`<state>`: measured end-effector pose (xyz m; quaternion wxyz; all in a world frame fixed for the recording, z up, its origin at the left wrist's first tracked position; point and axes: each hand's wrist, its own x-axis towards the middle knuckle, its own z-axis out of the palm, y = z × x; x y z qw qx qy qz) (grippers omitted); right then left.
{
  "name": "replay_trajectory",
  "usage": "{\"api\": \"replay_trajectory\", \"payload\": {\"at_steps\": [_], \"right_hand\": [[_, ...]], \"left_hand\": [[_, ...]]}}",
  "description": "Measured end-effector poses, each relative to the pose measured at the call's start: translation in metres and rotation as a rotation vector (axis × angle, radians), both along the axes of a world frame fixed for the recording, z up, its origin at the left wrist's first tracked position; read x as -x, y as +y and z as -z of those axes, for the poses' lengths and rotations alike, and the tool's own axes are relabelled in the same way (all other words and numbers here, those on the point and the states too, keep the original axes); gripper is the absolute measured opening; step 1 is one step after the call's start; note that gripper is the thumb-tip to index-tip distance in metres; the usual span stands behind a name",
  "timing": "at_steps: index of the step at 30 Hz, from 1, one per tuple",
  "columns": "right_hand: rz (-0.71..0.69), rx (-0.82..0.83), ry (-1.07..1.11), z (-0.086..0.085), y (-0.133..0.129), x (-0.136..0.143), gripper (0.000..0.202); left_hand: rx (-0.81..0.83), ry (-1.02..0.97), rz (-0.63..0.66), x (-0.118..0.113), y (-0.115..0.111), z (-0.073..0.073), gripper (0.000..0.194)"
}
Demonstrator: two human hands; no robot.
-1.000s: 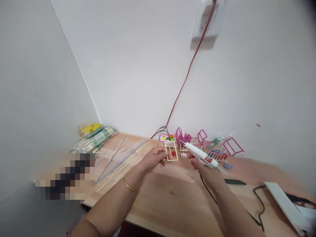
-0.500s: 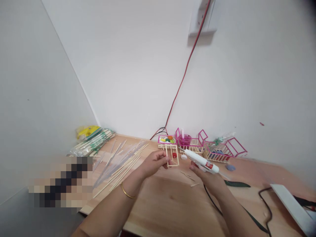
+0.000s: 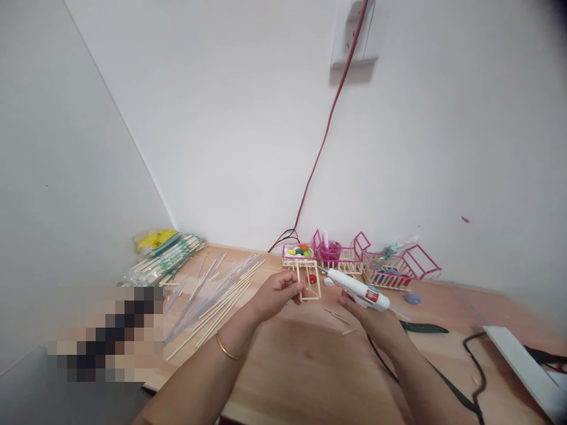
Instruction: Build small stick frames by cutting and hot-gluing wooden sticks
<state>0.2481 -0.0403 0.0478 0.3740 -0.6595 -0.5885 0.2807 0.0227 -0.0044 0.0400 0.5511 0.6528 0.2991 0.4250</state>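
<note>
My left hand pinches the left side of a small rectangular frame of pale wooden sticks, held up above the table. In my right hand is a white hot glue gun, its nozzle pointing left at the frame's upper right corner. Whether the nozzle touches the wood I cannot tell. Behind the frame lie a red cap and a white cap. Short stick pieces rest on the table between my hands.
Pink-edged stick baskets line the wall, one with a pink cup. Loose sticks and a bag of sticks lie left. To the right are green-handled pliers, a dark cable and a white board.
The view has shifted slightly. My left hand still holds the stick frame, and the glue gun stays in my right hand with its nozzle close to the frame.
</note>
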Motion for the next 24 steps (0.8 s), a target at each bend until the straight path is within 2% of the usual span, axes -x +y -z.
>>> {"api": "replay_trajectory", "payload": {"at_steps": [11,24], "right_hand": [[-0.003,-0.079,-0.061,0.0028,0.0007,-0.0017,0.031],[0.030,-0.035,-0.035,0.0022,0.0005,-0.0025,0.031]], "left_hand": [[-0.011,0.001,0.012,-0.0001,0.0005,0.0013,0.029],[-0.019,0.007,0.014,0.0001,0.0013,0.0016,0.028]]}}
